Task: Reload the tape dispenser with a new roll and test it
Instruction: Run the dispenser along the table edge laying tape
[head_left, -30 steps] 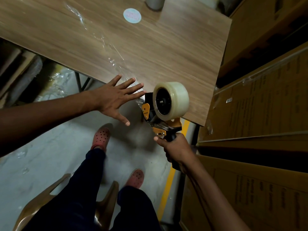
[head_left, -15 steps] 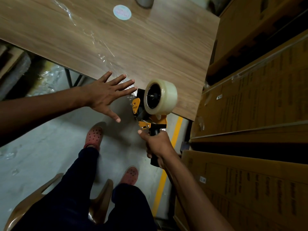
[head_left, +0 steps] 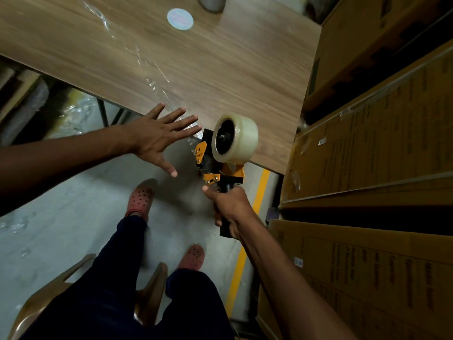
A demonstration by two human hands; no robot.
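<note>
The right hand has its grip wrapped tight around the black handle of the orange and black handheld tape dispenser, thumb lying along the top of the handle just under the orange metal plate. The dispenser stands upright at the near edge of the wood-grain laminate counter, its nose against that edge. A fat roll of clear packing tape sits on the dispenser's black hub, its open side facing the camera.

The left hand has no grip on anything: the palm is flat, the fingers spread wide, the fingertips lying over the counter's near edge just beside the dispenser's nose. Whether they press on the counter or hover just above it cannot be told. A long wrinkled strip of clear tape runs across the counter from its far left toward those fingers.

Further back on the counter lies a round pale sticker, and beyond it the base of a grey cylinder cut off by the frame, contents not visible. Stacked brown cardboard cartons with dark print fill the right side. Below is a grey concrete floor with a yellow painted line, the person's dark trousers and red perforated clogs, and a brown plastic chair.
</note>
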